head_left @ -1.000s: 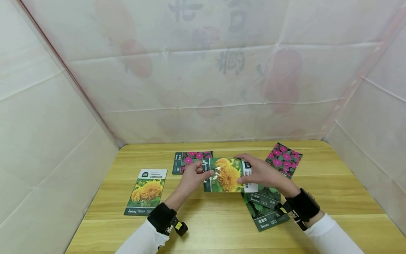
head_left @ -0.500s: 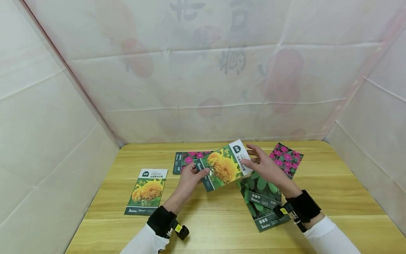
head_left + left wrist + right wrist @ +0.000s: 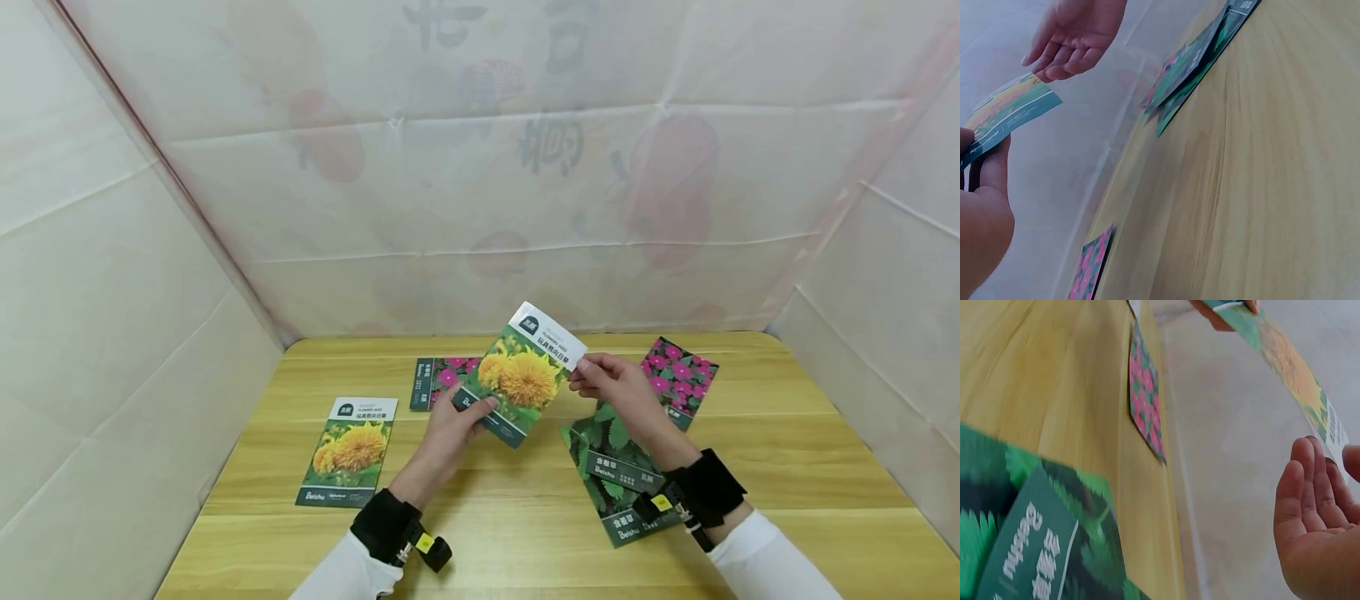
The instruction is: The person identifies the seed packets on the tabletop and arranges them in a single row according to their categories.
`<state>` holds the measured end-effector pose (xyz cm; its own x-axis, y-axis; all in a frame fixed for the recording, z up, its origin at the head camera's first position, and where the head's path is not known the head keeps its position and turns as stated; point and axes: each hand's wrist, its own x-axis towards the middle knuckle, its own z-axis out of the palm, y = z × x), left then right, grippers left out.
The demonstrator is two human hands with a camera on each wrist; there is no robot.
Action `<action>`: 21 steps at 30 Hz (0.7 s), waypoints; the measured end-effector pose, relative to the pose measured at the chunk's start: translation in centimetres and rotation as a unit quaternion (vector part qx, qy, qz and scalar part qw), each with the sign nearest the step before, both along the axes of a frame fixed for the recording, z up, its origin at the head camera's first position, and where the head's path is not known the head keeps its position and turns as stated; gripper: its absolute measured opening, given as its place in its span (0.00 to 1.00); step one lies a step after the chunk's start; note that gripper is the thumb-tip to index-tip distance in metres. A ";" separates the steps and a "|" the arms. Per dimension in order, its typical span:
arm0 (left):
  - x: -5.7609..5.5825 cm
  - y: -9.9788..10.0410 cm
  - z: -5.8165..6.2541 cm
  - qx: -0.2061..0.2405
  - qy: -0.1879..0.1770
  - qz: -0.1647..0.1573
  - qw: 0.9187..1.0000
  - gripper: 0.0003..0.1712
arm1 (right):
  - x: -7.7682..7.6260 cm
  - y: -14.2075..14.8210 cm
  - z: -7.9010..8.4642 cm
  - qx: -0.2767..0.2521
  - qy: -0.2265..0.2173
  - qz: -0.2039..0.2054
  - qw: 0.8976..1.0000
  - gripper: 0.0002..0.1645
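Observation:
A seed packet (image 3: 522,379) with a yellow sunflower picture and a white top is held tilted above the middle of the table. My left hand (image 3: 444,435) grips its lower left end, thumb across the front. At the upper right edge, my right hand (image 3: 630,402) pinches the packet between thumb and fingers. In the right wrist view the right hand's fingers (image 3: 1310,494) lie behind the packet's white end. A matching sunflower packet (image 3: 348,454) lies flat at the left.
A pink-flower packet (image 3: 450,372) lies at the back, partly hidden by the held one. Another pink-flower packet (image 3: 681,375) is at the back right, by two overlapping green-leaf packets (image 3: 611,442). Cloth walls (image 3: 480,208) surround the wooden table (image 3: 495,533).
The held sunflower packet has turned from lying sideways to nearly upright, its white end swinging up and left. The right hand loosened around that end and now pinches its right edge.

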<state>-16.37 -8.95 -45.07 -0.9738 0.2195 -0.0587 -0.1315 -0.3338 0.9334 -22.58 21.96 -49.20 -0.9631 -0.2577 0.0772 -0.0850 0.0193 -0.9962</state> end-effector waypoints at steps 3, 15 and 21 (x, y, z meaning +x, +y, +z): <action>0.1 0.1 0.2 0.001 -0.004 -0.008 1.000 0.28 | 1.1 -1.0 2.1 -0.022 0.003 0.002 1.000 0.29; 0.6 -0.7 0.5 -0.158 0.032 -0.025 0.987 0.34 | 2.9 -3.0 5.2 0.021 0.058 -0.059 0.996 0.20; 0.0 -1.4 1.0 -0.195 0.055 0.012 0.979 0.22 | 1.6 -2.3 2.4 0.045 0.065 -0.045 0.996 0.21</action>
